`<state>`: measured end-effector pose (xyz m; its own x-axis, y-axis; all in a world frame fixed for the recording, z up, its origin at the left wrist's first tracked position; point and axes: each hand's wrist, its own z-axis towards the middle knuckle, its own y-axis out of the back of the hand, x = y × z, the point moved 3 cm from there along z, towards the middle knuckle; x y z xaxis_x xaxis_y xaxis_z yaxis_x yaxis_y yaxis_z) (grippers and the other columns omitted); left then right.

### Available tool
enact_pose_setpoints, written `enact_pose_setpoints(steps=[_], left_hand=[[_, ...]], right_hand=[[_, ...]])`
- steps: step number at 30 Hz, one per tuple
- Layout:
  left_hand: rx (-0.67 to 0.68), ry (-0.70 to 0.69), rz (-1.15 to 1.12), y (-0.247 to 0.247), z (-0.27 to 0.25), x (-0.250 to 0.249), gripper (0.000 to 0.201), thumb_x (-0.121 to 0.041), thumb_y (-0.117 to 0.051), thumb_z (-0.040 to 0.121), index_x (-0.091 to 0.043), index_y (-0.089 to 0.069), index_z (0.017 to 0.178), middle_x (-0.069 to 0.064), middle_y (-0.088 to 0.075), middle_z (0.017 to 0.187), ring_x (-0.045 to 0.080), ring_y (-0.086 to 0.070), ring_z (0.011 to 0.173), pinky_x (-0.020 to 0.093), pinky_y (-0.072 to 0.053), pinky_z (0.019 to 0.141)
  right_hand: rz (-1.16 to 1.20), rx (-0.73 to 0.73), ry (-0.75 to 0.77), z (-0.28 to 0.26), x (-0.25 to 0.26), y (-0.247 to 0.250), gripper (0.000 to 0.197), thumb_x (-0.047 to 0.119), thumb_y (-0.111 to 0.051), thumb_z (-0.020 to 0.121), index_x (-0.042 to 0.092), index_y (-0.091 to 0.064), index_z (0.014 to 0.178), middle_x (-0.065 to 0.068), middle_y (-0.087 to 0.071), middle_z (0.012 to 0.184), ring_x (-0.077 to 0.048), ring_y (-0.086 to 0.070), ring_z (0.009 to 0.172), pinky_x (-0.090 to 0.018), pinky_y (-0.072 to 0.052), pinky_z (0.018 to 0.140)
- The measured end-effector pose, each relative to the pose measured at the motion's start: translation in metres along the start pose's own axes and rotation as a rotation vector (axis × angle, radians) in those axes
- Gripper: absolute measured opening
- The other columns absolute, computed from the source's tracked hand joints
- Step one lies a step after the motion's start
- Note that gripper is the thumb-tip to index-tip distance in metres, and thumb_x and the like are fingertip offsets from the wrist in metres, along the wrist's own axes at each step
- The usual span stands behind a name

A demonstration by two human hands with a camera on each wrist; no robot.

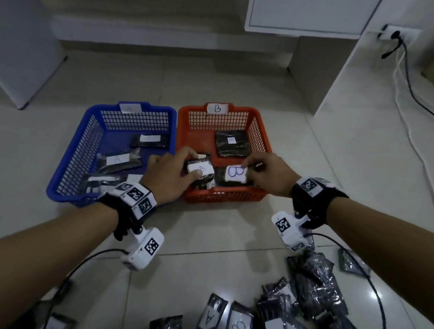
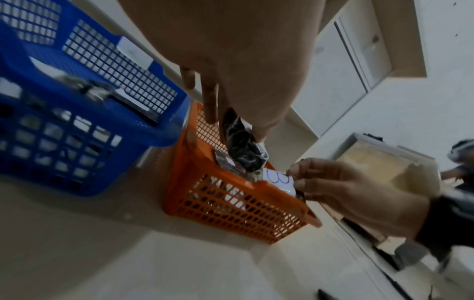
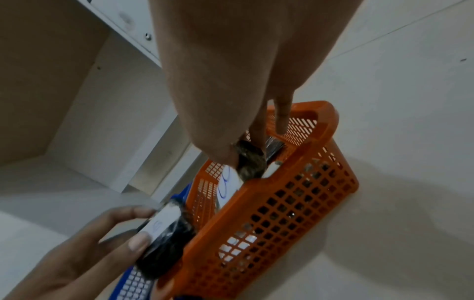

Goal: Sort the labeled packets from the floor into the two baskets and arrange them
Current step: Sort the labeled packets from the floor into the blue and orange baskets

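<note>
While both hands hover over the orange basket [image 1: 263, 140], the left hand [image 1: 167, 171] pinches a B packet [image 1: 200, 170] and the right hand [image 1: 270, 174] grips a second B packet [image 1: 235, 173] at the near wall. Best to lower each flat beside the packet already inside [image 1: 232, 143], labels up, before letting go. Unsorted packets [image 1: 240, 326] wait on the floor.

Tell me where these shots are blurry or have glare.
Head view: dim, with glare on the floor tiles beside the packet pile. Left wrist view: blue basket smeared. Right wrist view: left hand and its B packet soft.
</note>
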<state>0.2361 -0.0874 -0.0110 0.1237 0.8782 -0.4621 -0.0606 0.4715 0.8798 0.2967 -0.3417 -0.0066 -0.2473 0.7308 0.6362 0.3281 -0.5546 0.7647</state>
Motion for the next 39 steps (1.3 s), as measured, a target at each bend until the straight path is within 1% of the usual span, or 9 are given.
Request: enact_pose_setpoints(steps=[5, 13, 16, 23, 26, 29, 33, 36, 39], left_hand=[[0.116, -0.019, 0.356, -0.025, 0.009, 0.001, 0.042, -0.050, -0.054, 0.092, -0.037, -0.051, 0.133, -0.006, -0.050, 0.137, 0.021, -0.035, 0.128, 0.049, -0.020, 0.104], [0.225, -0.023, 0.393, -0.022, 0.015, 0.005, 0.038, -0.056, -0.046, 0.095, -0.044, -0.058, 0.129, -0.004, -0.062, 0.126, 0.024, -0.039, 0.117, 0.045, -0.021, 0.088], [0.202, -0.016, 0.351, -0.013, 0.012, 0.004, 0.041, -0.057, -0.048, 0.095, -0.040, -0.056, 0.132, -0.009, -0.054, 0.138, 0.023, -0.039, 0.123, 0.045, -0.021, 0.091], [0.080, -0.090, 0.227, 0.016, -0.023, -0.002, 0.023, -0.045, -0.059, 0.093, -0.037, -0.061, 0.114, -0.013, -0.053, 0.126, 0.019, -0.042, 0.117, 0.038, -0.017, 0.088], [0.138, -0.138, 0.033, 0.024, -0.060, 0.008, 0.015, -0.037, -0.061, 0.092, -0.035, -0.062, 0.107, -0.013, -0.057, 0.111, 0.015, -0.052, 0.106, 0.037, -0.034, 0.089], [0.371, -0.102, -0.122, 0.025, -0.109, 0.022, 0.015, -0.033, -0.064, 0.091, -0.033, -0.061, 0.106, -0.014, -0.061, 0.101, 0.009, -0.060, 0.090, 0.040, -0.054, 0.081], [0.652, -0.073, 0.035, 0.019, -0.177, 0.042, 0.027, -0.046, -0.064, 0.090, -0.036, -0.057, 0.114, -0.014, -0.060, 0.107, 0.006, -0.058, 0.092, 0.032, -0.053, 0.083], [0.800, -0.076, 0.128, 0.013, -0.221, 0.050, 0.044, -0.057, -0.064, 0.086, -0.036, -0.053, 0.123, -0.014, -0.057, 0.118, 0.009, -0.055, 0.104, 0.031, -0.048, 0.090], [0.871, -0.122, 0.246, 0.001, -0.255, 0.053, 0.057, -0.066, -0.062, 0.082, -0.034, -0.050, 0.127, -0.010, -0.056, 0.121, 0.015, -0.054, 0.109, 0.033, -0.042, 0.088]], right_hand=[[-0.200, 0.108, 0.045, 0.009, -0.004, -0.014, 0.028, 0.014, -0.053, 0.096, 0.025, -0.071, 0.114, -0.001, -0.066, 0.129, -0.022, -0.062, 0.112, -0.039, -0.051, 0.100], [-0.184, 0.133, 0.085, 0.007, 0.008, -0.015, 0.027, 0.012, -0.056, 0.098, 0.015, -0.070, 0.121, -0.003, -0.063, 0.133, -0.020, -0.058, 0.120, -0.030, -0.045, 0.101], [-0.175, 0.134, 0.070, 0.003, 0.011, -0.015, 0.027, 0.011, -0.055, 0.099, 0.015, -0.068, 0.122, -0.003, -0.063, 0.133, -0.020, -0.058, 0.120, -0.026, -0.043, 0.097], [-0.224, 0.116, 0.050, -0.005, 0.025, -0.007, 0.029, 0.012, -0.050, 0.099, 0.015, -0.069, 0.121, -0.006, -0.065, 0.129, -0.024, -0.060, 0.116, -0.043, -0.050, 0.101], [-0.299, 0.012, 0.173, -0.018, 0.040, -0.014, 0.029, 0.012, -0.056, 0.091, 0.013, -0.070, 0.117, -0.010, -0.065, 0.123, -0.028, -0.060, 0.111, -0.042, -0.050, 0.097], [-0.369, -0.010, 0.363, -0.048, 0.060, -0.043, 0.033, 0.020, -0.054, 0.085, 0.017, -0.069, 0.114, -0.006, -0.064, 0.118, -0.027, -0.060, 0.108, -0.045, -0.051, 0.093], [-0.358, 0.323, 0.403, -0.102, 0.080, -0.099, 0.029, 0.022, -0.060, 0.095, 0.019, -0.065, 0.124, -0.002, -0.062, 0.126, -0.020, -0.058, 0.114, -0.035, -0.046, 0.097], [-0.437, 0.633, 0.352, -0.136, 0.082, -0.139, 0.042, 0.033, -0.065, 0.093, 0.025, -0.057, 0.134, 0.002, -0.059, 0.130, -0.019, -0.056, 0.117, -0.039, -0.047, 0.102], [-0.451, 0.733, 0.347, -0.158, 0.083, -0.164, 0.050, 0.043, -0.059, 0.096, 0.023, -0.050, 0.141, -0.004, -0.055, 0.131, -0.024, -0.055, 0.117, -0.045, -0.049, 0.099]])
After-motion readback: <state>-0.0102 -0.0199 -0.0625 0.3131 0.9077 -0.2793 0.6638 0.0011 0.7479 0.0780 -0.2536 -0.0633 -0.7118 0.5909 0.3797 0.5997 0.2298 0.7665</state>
